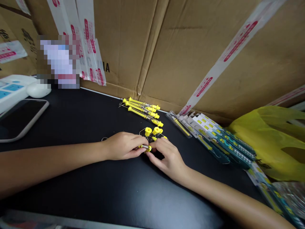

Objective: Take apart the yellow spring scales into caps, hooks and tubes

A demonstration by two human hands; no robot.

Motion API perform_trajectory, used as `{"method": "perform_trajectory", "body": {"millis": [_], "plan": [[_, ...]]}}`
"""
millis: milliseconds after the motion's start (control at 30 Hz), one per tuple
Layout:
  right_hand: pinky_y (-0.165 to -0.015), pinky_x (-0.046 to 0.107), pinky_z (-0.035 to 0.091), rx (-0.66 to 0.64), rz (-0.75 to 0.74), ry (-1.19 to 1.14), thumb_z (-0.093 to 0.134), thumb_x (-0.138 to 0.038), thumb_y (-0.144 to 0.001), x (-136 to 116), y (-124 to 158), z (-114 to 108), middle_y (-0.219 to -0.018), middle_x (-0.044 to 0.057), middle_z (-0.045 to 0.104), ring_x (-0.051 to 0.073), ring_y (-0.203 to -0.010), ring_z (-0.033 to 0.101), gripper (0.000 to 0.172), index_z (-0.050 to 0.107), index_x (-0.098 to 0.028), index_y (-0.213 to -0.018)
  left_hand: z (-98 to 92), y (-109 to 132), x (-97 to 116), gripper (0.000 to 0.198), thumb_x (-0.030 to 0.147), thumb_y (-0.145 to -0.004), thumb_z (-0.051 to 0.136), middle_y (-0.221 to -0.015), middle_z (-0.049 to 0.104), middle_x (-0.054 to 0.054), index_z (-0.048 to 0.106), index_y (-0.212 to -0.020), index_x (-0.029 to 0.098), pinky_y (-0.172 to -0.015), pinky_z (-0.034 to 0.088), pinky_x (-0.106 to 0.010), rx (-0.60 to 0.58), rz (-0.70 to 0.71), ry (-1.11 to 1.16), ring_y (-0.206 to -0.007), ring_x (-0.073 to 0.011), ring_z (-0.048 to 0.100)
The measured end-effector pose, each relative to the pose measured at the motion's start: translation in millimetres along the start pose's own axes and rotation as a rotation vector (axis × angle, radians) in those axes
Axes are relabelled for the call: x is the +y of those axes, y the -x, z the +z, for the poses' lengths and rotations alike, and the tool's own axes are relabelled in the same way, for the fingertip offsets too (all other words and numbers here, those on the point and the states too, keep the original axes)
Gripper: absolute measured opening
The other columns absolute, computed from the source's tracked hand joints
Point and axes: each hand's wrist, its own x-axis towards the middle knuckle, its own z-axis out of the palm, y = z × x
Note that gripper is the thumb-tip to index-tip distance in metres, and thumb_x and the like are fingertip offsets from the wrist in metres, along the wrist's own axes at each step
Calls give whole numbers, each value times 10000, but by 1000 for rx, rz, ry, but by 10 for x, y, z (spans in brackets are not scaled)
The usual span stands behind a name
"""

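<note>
My left hand [126, 146] is closed around a slim yellow-and-metal tool [145, 146], whose yellow end sticks out to the right. At that end, the fingertips of my right hand [168, 156] are pinched together, touching the yellow tip. Just behind my hands lie several small yellow spool-like pieces [156, 130] with thin wires. Farther back, several long yellow tools [143, 111] with metal shafts rest side by side, their thin wire ends pointing left. Part of the held tool is hidden by my fingers.
Packaged tools [214, 136] in printed sleeves are stacked at the right, beside a yellow plastic bag [269, 143]. A phone [21, 119] and a white power strip [14, 90] lie left on the black table [100, 190]. Large cardboard boxes [202, 47] stand along the back edge.
</note>
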Motion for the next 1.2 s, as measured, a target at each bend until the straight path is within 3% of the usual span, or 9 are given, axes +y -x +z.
{"method": "perform_trajectory", "body": {"millis": [233,567,767,1200], "plan": [[-637,281,409,-20,6,-66,475,-196,-876,-18,23,1,-727,26,551,153,-686,488,68,517,-189,-823,-4,21,-31,217,306,-935,433,-943,670,-8,548,-1062,173,-735,461,-206,12,-12,3,-827,-124,640],[-592,258,413,-5,12,-67,484,-230,-865,-5,43,25,-712,11,515,137,-643,480,82,449,-205,-795,-23,11,-11,195,248,-922,414,-883,654,5,572,-1012,177,-707,455,-202,2,-24,-61,-770,-106,628],[-582,254,407,-9,17,-50,482,-244,-863,8,47,34,-699,4,501,136,-631,473,97,437,-208,-785,-13,15,-28,245,333,-932,429,-894,658,3,565,-1072,185,-694,454,-194,3,-21,-55,-779,-107,633],[-585,271,396,-37,-5,-55,379,-191,-900,-9,19,1,-677,21,499,151,-635,457,172,443,-204,-741,-18,12,-6,194,271,-917,429,-851,665,21,601,-966,195,-655,445,-194,-10,-50,-100,-721,-100,635]]}}
